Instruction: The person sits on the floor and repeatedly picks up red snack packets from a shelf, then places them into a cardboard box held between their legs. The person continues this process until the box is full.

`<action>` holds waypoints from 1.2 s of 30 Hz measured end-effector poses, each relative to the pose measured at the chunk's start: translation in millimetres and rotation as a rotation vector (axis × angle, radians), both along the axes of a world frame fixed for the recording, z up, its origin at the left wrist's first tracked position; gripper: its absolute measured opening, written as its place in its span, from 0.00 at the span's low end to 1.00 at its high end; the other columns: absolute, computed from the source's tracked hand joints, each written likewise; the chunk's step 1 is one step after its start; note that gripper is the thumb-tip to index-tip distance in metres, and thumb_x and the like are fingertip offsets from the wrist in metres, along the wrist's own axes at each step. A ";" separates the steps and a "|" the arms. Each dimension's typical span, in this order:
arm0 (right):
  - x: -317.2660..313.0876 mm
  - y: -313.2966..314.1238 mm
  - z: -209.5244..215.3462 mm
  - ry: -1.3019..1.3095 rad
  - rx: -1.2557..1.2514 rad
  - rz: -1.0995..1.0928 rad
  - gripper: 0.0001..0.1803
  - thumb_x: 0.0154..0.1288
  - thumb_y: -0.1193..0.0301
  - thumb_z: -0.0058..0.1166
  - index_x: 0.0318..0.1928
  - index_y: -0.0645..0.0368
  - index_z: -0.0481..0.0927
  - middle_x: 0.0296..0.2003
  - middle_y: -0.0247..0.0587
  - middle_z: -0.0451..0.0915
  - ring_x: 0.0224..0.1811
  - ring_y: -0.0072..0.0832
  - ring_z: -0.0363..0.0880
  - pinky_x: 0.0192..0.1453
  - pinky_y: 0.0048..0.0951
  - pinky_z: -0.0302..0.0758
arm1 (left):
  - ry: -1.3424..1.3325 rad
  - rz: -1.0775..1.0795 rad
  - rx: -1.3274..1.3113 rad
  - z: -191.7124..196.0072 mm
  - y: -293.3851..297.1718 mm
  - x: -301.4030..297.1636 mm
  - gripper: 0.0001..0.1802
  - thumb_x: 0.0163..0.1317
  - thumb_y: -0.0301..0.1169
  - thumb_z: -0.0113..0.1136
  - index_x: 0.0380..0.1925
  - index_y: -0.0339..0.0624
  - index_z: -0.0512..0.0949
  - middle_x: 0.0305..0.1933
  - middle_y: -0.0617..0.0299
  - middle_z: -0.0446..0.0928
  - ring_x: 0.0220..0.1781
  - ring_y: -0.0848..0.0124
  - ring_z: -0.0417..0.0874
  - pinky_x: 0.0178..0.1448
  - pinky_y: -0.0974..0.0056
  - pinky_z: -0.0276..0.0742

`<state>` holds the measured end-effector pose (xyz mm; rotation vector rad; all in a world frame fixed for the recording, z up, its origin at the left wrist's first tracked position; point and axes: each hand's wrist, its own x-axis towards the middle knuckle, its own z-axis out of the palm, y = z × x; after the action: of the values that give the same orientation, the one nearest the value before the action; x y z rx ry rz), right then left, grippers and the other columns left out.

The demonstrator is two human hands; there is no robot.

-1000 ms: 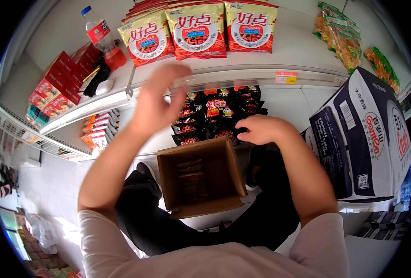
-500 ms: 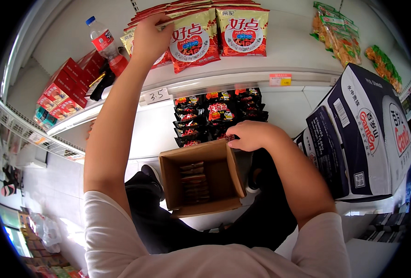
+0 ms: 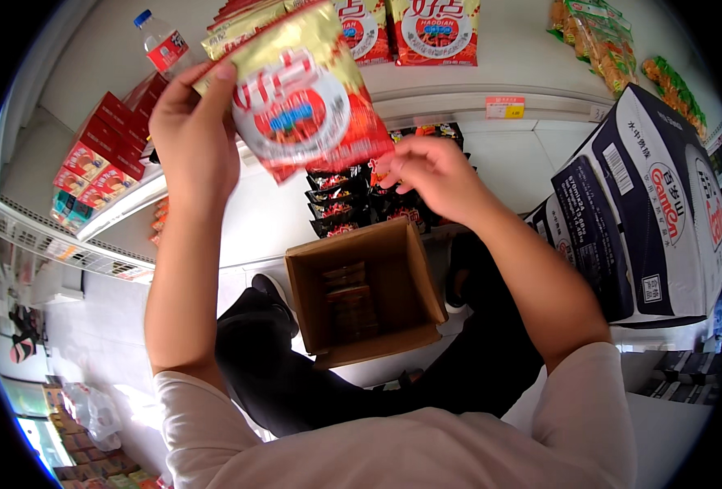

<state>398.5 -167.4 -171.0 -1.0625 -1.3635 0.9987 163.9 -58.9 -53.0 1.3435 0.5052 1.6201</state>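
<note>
The left hand (image 3: 194,134) holds a gold-and-red snack bag (image 3: 300,98) up near twelve o'clock in the view, in front of the upper shelf (image 3: 540,102) where more bags of the same kind (image 3: 434,28) stand in a row. To handle the bag well, the grip seems best kept at its edge, so the puffed middle is not crushed, with the bag turned face out and upright to match the row behind it. The lower corner wants steadying (it droops toward the right hand).

The left fingers are curled shut on the bag's left edge, thumb at the upper corner, the rest hidden behind the foil. The right hand (image 3: 434,175) sits at about one o'clock from the open cardboard box (image 3: 365,293), fingers loosely bent and half open, their tips at or just beside the bag's lower right corner; whether they pinch it I cannot tell.

The box rests on the lap near the centre, with a few dark packets (image 3: 346,293) stacked inside. A large dark blue carton (image 3: 629,204) stands at three o'clock, red boxes (image 3: 100,159) at ten o'clock, and a water bottle (image 3: 164,42) at eleven.
</note>
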 end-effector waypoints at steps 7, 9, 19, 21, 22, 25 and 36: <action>-21.6 -13.7 3.3 0.200 -0.237 0.139 0.20 0.76 0.60 0.48 0.57 0.60 0.75 0.49 0.36 0.82 0.51 0.24 0.81 0.54 0.32 0.78 | 0.094 -0.246 -0.552 -82.4 -46.6 -20.5 0.06 0.70 0.23 0.61 0.44 0.34 0.79 0.39 0.56 0.84 0.31 0.74 0.85 0.29 0.70 0.80; -35.7 -14.3 -3.0 0.066 -0.156 0.218 0.18 0.72 0.69 0.56 0.58 0.63 0.75 0.50 0.36 0.82 0.51 0.21 0.80 0.54 0.29 0.78 | 0.104 -0.300 -0.630 -95.7 -48.7 -26.8 0.06 0.71 0.23 0.59 0.44 0.33 0.78 0.40 0.55 0.85 0.33 0.72 0.86 0.32 0.69 0.84; -43.8 -21.4 3.0 0.132 -0.363 0.062 0.17 0.68 0.72 0.61 0.54 0.66 0.80 0.43 0.39 0.85 0.45 0.21 0.82 0.52 0.27 0.77 | 0.156 -0.455 -0.716 -98.2 -50.9 -38.4 0.10 0.71 0.27 0.60 0.49 0.33 0.78 0.45 0.53 0.84 0.45 0.70 0.87 0.48 0.61 0.88; -42.0 -21.1 1.8 0.157 -0.371 0.059 0.18 0.68 0.72 0.61 0.56 0.66 0.79 0.43 0.40 0.85 0.45 0.21 0.82 0.53 0.27 0.78 | 0.197 -0.459 -0.739 -100.4 -49.7 -41.6 0.11 0.71 0.27 0.60 0.49 0.34 0.79 0.46 0.54 0.84 0.45 0.70 0.87 0.49 0.60 0.88; -42.5 -21.3 5.7 0.152 -0.373 0.067 0.18 0.68 0.72 0.61 0.56 0.67 0.79 0.44 0.40 0.85 0.46 0.21 0.82 0.55 0.27 0.78 | 0.184 -0.415 -0.745 -103.0 -47.7 -41.3 0.07 0.70 0.28 0.62 0.43 0.36 0.82 0.43 0.56 0.85 0.42 0.71 0.87 0.47 0.62 0.88; -41.5 -20.3 7.0 0.149 -0.373 0.076 0.12 0.69 0.73 0.60 0.50 0.65 0.79 0.43 0.36 0.84 0.45 0.20 0.82 0.52 0.25 0.78 | 0.209 -0.356 -0.729 -110.9 -39.3 -50.9 0.06 0.69 0.29 0.64 0.36 0.37 0.83 0.38 0.58 0.86 0.38 0.73 0.87 0.44 0.65 0.87; -31.7 -17.5 2.9 0.125 -0.453 0.144 0.18 0.72 0.63 0.58 0.55 0.60 0.77 0.46 0.36 0.83 0.46 0.21 0.82 0.50 0.29 0.80 | 0.229 -0.320 -0.718 -109.5 -41.2 -43.5 0.06 0.71 0.29 0.61 0.36 0.39 0.81 0.38 0.59 0.85 0.36 0.73 0.87 0.41 0.66 0.88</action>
<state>366.8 -184.9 -168.2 -1.2180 -1.1490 1.5036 120.5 -100.1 -162.5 0.9901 0.8608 0.8913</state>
